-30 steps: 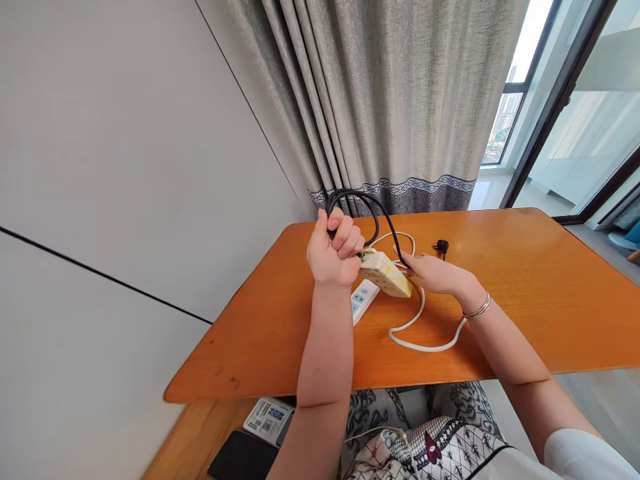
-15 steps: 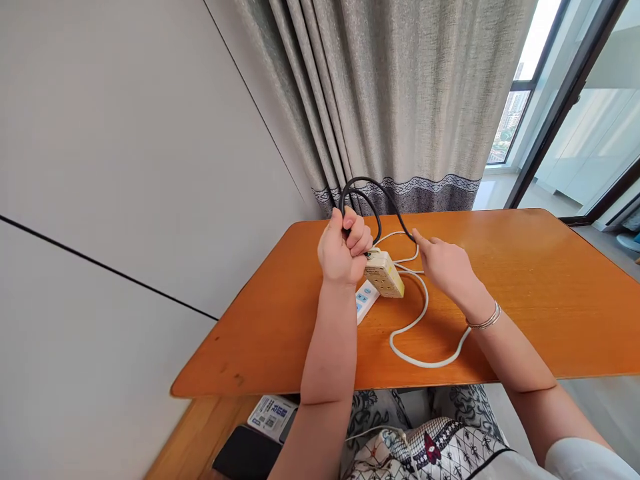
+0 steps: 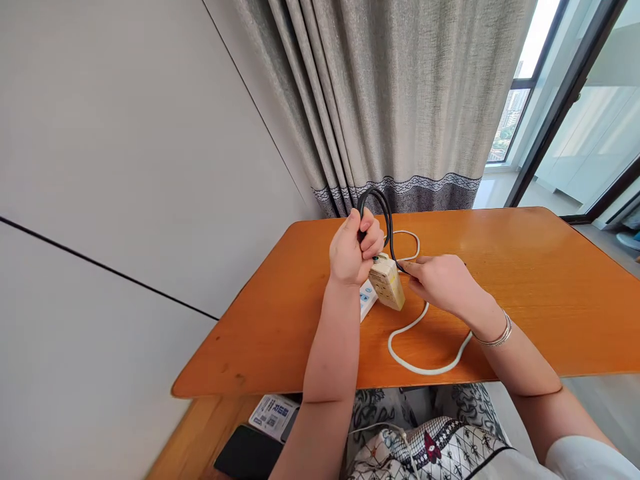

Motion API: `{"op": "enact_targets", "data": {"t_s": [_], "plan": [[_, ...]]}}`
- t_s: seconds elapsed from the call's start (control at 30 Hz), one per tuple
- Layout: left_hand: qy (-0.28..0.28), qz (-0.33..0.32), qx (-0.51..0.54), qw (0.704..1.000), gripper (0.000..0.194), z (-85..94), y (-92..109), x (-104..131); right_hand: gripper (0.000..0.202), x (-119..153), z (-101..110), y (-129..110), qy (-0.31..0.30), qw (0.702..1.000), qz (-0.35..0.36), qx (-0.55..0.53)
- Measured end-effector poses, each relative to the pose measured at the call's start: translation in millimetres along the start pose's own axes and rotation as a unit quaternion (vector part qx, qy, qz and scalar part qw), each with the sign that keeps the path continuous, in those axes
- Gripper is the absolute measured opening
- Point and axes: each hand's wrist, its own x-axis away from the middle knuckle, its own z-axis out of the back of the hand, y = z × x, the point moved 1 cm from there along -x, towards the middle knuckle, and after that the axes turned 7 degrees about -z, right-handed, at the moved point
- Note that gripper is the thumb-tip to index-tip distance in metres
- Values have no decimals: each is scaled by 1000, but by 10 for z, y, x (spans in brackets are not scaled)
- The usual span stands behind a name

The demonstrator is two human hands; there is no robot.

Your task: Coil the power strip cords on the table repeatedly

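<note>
My left hand (image 3: 357,247) is closed around a black cable (image 3: 376,193), whose loops rise above the fist and bend down to the right. Just beneath that fist hangs a yellowed power strip (image 3: 387,283), tilted, with sockets on its face. My right hand (image 3: 443,283) pinches the black cable close to the strip's right side, fingers pointing left. Partly hidden behind my left wrist, a white power strip (image 3: 368,300) lies on the table. Its likely lead, a white cord (image 3: 425,371), curves over the tabletop below my right hand.
The orange wooden table (image 3: 530,300) reaches out to both sides. A grey curtain (image 3: 410,100) hangs behind it, with a pale wall (image 3: 125,167) at left. Below the front edge lie a black flat object (image 3: 247,453) and a printed white box (image 3: 273,415).
Both hands have moved nearer the body, the left also rightward. The black loop is narrower and lower. My right hand now sits beside the yellowed strip, which has come down slightly.
</note>
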Motion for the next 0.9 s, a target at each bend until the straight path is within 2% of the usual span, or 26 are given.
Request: {"op": "enact_targets", "data": {"t_s": [0.13, 0.3, 0.4, 0.5, 0.63, 0.73, 0.83, 0.9], "plan": [[-22, 4, -27, 999, 49, 23, -53, -4, 32, 34, 50, -7, -5, 999, 31, 4], [-60, -1, -83, 995, 47, 60, -158, -32, 24, 75, 108, 18, -2, 995, 103, -20], [-86, -11, -107, 991, 48, 75, -221, -38, 21, 97, 126, 71, 28, 987, 139, -70], [-137, -27, -136, 981, 48, 70, -270, -23, 22, 105, 107, 137, 78, 976, 159, -125], [-162, -69, -210, 962, 47, 68, -317, 0, 22, 81, 59, 193, 165, 955, 132, -210], [-186, -72, -254, 946, 47, 70, -342, 11, 25, 55, 52, 222, 198, 935, 83, -281], [-207, -52, -257, 943, 51, 69, -314, 17, 32, 51, 93, 306, 187, 918, 66, -344], [-202, -42, -242, 948, 53, 77, -257, 12, 34, 60, 132, 407, 140, 913, 81, -374]]}}
